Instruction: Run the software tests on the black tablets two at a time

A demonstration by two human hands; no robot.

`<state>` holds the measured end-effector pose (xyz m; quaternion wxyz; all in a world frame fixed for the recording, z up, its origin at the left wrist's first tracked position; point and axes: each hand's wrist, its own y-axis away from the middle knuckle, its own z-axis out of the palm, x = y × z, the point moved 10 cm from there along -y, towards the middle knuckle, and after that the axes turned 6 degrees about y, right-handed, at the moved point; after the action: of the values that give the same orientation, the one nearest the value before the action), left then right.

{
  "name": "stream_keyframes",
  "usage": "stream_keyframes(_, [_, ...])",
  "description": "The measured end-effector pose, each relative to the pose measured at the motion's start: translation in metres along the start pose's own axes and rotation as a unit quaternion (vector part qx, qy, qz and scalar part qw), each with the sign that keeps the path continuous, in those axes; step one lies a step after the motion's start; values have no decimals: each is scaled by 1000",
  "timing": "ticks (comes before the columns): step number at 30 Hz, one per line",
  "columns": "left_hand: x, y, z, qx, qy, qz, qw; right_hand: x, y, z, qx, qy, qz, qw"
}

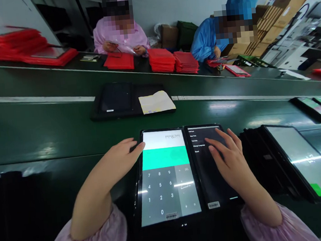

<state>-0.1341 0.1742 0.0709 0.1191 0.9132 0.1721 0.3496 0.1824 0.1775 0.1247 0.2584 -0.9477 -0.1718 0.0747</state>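
Two black-framed tablets lie side by side on the dark green conveyor belt (52, 139) directly in front of me. My left hand (121, 159) rests with its fingertips on the upper left corner of the left tablet (166, 183), which displays a calculator with a teal band and a grey keypad. My right hand (225, 158) lies over the right tablet (206, 172), with its fingertips on the dark screen. That screen lists a white text menu (196, 140) with test options, and my fingers hide part of it. Neither hand grips anything.
A lit tablet in a black case (296, 161) lies to my right, and a black case with pale paper (130, 100) lies ahead. Across the belt, two co-workers (121, 35) handle items beside stacks of red tablet cases (166, 59). Cardboard boxes (277, 22) stand behind them.
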Motion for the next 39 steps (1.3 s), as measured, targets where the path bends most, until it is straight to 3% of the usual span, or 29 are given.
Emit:
stream_keyframes(4, [3, -11, 10, -7, 12, 22, 1000, -1, 5, -9, -6, -24, 0, 1000])
stream_keyframes(8, [-4, -17, 15, -8, 2, 1, 1000, -6, 10, -14, -16, -47, -16, 999])
stream_keyframes(18, [-10, -16, 11, -36, -2, -14, 999, -32, 7, -23, -16, -88, -63, 994])
stream_keyframes(30, [-7, -7, 7, -42, 46, 3, 998, -78, 15, -20, -78, -135, -152, 976])
stream_keyframes(39, [-7, 0, -4, -35, 50, -27, 998, -80, 19, -15, -102, -117, -142, 978])
